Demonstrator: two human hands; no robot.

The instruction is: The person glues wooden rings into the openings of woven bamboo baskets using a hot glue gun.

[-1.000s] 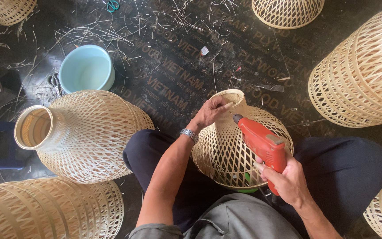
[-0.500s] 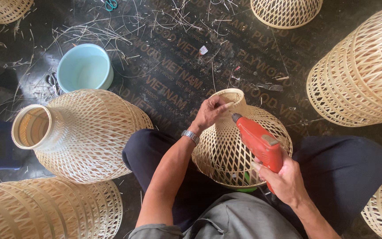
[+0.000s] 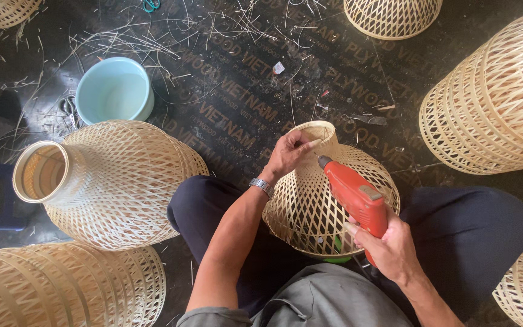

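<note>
Nearest to you, your right hand (image 3: 391, 248) is wrapped tight around the grip of a red power drill (image 3: 356, 197), fingers closed on the handle with the forefinger lying along its side; the drill slants up and to the left, and its dark tip sits right at the shoulder of the woven bamboo shade (image 3: 328, 194) that stands between your knees. A little farther out, your left hand (image 3: 289, 154), with a metal wristwatch (image 3: 263, 186) on its wrist, is curled over the narrow neck of that same shade, fingers bent around the rim and the thumb pressed against the side, so it holds the neck steady just beside the drill tip. The shade stands with its wide mouth down on the dark printed plywood floor (image 3: 231, 115), neck pointing away from you. To your left, a second woven shade (image 3: 116, 181) lies on its side with its open neck facing left, and nearer still on that side another ribbed bamboo frame (image 3: 62, 287) fills the corner. Beyond the lying shade stands a pale blue plastic bowl (image 3: 114, 91). On the far right a large ribbed frame (image 3: 494, 103) lies tilted, and loose bamboo slivers (image 3: 152, 36) litter the far floor.
</note>
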